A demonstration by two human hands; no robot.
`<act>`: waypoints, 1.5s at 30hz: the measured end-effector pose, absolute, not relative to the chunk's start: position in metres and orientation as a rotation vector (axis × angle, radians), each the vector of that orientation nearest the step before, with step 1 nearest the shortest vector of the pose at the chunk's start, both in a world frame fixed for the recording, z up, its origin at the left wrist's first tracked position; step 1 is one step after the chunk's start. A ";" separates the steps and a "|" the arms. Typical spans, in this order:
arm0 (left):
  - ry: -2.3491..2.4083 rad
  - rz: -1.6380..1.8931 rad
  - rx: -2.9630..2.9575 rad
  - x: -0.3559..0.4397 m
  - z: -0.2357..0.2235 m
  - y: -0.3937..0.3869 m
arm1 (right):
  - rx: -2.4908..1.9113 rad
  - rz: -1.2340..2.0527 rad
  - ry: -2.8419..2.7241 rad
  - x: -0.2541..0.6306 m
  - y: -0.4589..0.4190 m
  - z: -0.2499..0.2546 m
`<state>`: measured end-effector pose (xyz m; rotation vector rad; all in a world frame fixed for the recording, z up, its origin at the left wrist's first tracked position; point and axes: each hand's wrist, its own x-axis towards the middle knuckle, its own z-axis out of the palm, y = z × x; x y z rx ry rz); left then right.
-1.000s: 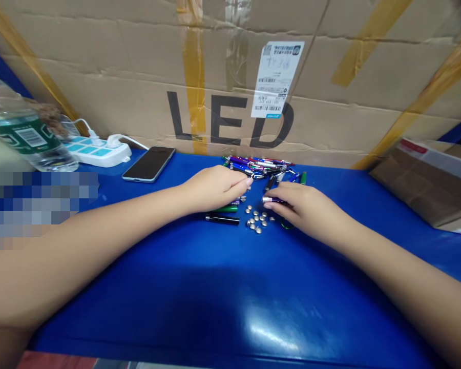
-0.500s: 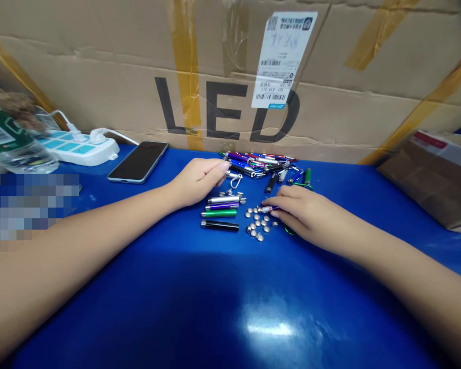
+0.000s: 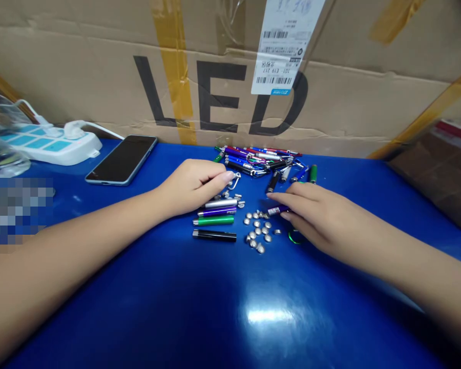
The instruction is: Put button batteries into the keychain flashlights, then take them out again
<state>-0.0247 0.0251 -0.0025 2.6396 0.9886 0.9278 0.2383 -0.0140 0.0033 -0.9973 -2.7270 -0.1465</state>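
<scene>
My left hand (image 3: 194, 187) is closed, thumb against fingers, with a silver carabiner clip (image 3: 235, 180) sticking out at its fingertips. The rest of what it grips is hidden. Between the fingers of my right hand (image 3: 311, 212) lies a short purple penlight tube (image 3: 277, 210) with a white label, its end pointing at the loose button cells (image 3: 257, 230). Left of the cells, silver (image 3: 221, 203), purple (image 3: 217, 211), green (image 3: 214, 221) and black penlight tubes (image 3: 215, 236) lie in a row. Small silver end pieces (image 3: 237, 197) sit just above the row.
Behind my hands lies a heap of coloured penlights with clips (image 3: 261, 159). A large cardboard box (image 3: 111, 92) closes off the back. Leftward are a phone (image 3: 123, 160), a power strip (image 3: 54, 146) and a plastic bottle (image 3: 3, 159). A smaller box (image 3: 438, 169) stands at right.
The view has shifted slightly down and closer. My right hand has drawn the purple tube slightly away from the button cells. My left hand keeps its closed grip near the silver clip.
</scene>
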 end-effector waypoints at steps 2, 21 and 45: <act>1.015 0.977 2.623 -0.025 -0.003 0.027 | -1.031 -0.113 -2.704 0.240 -0.014 0.004; 1.151 0.978 2.194 -0.031 -0.008 0.035 | -0.962 0.594 -2.438 0.186 -0.040 0.027; 1.170 0.738 2.327 -0.029 -0.006 0.038 | -1.106 -0.061 -2.498 0.222 0.001 0.009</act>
